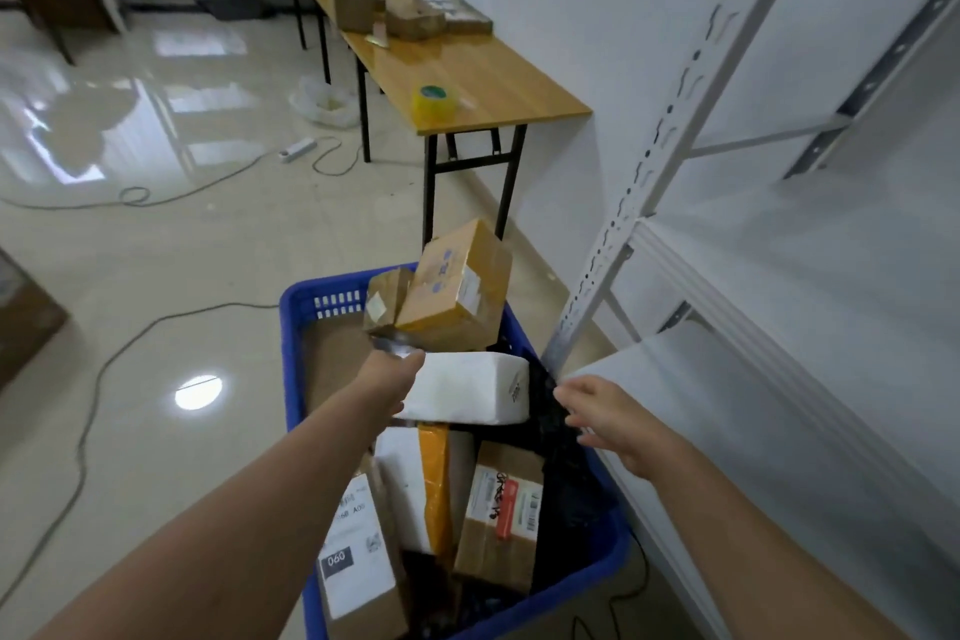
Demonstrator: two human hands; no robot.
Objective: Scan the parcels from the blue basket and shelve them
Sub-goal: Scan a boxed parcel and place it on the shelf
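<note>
Item: parcels, mixed lot, held in a blue basket (295, 379) on the floor beside a white metal shelf (727, 405). Far end: taped cardboard box (457, 286), tilted and leaning on a smaller cardboard box (387, 296); probably stiff and moderately heavy, with slick tape, so best taken across two opposite faces. Middle: white foam box (467, 387), likely light and easy to dent; support from beneath. Right edge: black poly bag (561, 473), soft and floppy; gather it by the body. Near end: labelled cardboard parcels (358, 561), upright and packed close. Left hand (392, 374): reaches to the foam box's left end, fingers hidden, grasp cannot be told. Right hand (605, 413): fingers loosely spread, holding nothing, over the basket's right edge.
</note>
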